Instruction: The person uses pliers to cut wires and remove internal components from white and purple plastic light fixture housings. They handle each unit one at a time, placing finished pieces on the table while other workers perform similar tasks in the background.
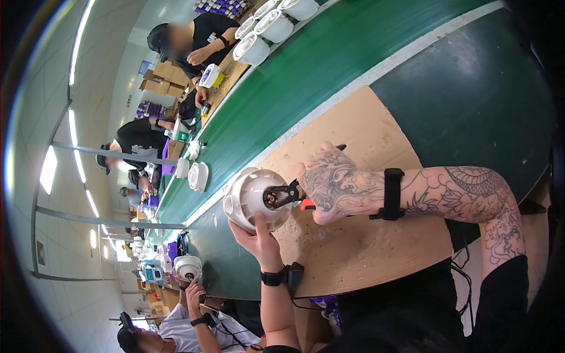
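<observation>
A round white plastic housing (241, 203) with ribbed openings is tilted over the near edge of the belt side, with its hollow facing right. My left hand (259, 241) grips it from below, thumb along its near side. In my right hand (335, 185) is a pair of pliers (286, 195) with a dark metal head and a bit of red handle showing. The jaws reach into the housing's centre, at a small copper-coloured part (271, 199). Whether they clamp that part I cannot tell.
Beneath my hands a cardboard sheet (376, 247) covers part of the green table (465, 70). Beyond runs a green conveyor belt (318, 76) carrying white housings (199, 176). White tubs (252, 49) stand farther along. Co-workers (203, 41) sit opposite; another person (182, 329) works at my left.
</observation>
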A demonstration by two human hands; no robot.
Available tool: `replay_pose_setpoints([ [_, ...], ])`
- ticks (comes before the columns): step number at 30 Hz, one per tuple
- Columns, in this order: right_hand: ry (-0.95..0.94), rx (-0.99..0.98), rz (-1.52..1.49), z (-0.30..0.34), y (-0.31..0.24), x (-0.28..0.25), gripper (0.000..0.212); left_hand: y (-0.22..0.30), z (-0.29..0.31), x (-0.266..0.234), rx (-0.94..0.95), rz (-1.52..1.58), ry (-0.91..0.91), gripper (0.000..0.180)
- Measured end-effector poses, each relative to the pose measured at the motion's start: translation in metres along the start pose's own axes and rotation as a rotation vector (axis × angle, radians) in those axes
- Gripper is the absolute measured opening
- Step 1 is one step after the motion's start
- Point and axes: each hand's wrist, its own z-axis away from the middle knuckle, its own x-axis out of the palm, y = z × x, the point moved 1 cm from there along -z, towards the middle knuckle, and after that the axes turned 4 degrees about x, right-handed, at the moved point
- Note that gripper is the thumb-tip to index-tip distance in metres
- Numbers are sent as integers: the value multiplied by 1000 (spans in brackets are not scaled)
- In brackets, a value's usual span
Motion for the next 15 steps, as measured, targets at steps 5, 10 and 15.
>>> replay_pose_setpoints([
  [5, 157, -77, 230, -1, -3, -4, 52, 6, 2, 2, -144, 233, 77, 55],
  [10, 130, -59, 424, 3, -17, -6, 51, 5, 7, 4, -143, 221, 54, 57],
  [15, 164, -57, 498, 3, -23, 5, 51, 5, 13, 3, -93, 163, 43, 59],
])
